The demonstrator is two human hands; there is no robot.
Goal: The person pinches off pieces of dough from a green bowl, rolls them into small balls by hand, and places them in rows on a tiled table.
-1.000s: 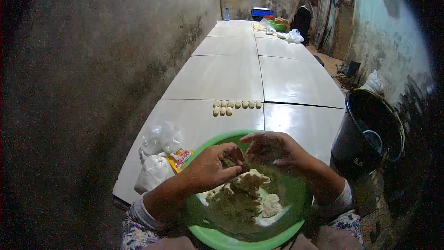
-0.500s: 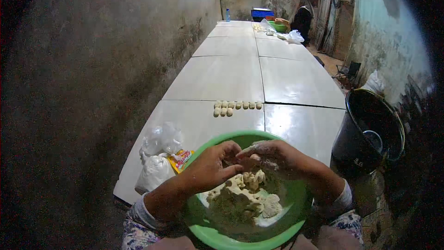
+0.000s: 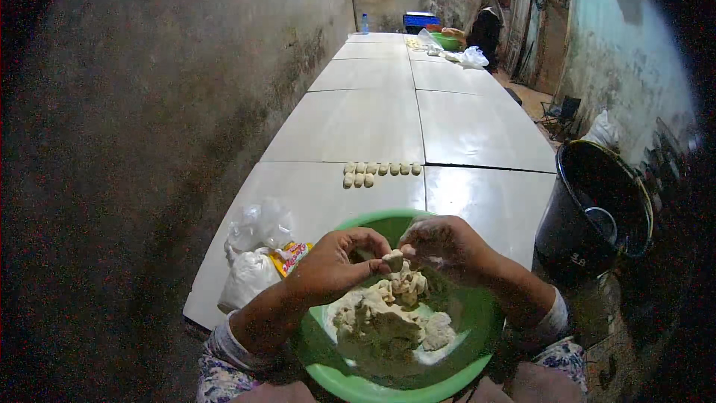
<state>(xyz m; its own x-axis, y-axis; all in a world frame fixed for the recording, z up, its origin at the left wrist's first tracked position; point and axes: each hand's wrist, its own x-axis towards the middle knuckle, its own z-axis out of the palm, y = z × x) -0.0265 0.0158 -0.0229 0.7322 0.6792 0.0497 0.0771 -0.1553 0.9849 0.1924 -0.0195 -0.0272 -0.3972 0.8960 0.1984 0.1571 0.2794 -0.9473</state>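
Over the green bowl, a small piece of dough is pinched between the thumb and fingers of my left hand. My right hand, dusted with flour, meets the same piece from the other side, its fingers curled and partly hidden. Beneath both hands lies a larger mass of torn dough, with loose flour around it inside the bowl. Beyond the bowl, several small dough balls sit in two short rows on the white tabletop.
Left of the bowl stand a bag of white powder, a crumpled clear plastic bag and a yellow packet. A large black bucket is at the table's right side. Another green bowl and a blue crate are far off.
My hands have drawn slightly apart, and the small piece of dough now shows between the fingertips. The rows of dough balls look the same.
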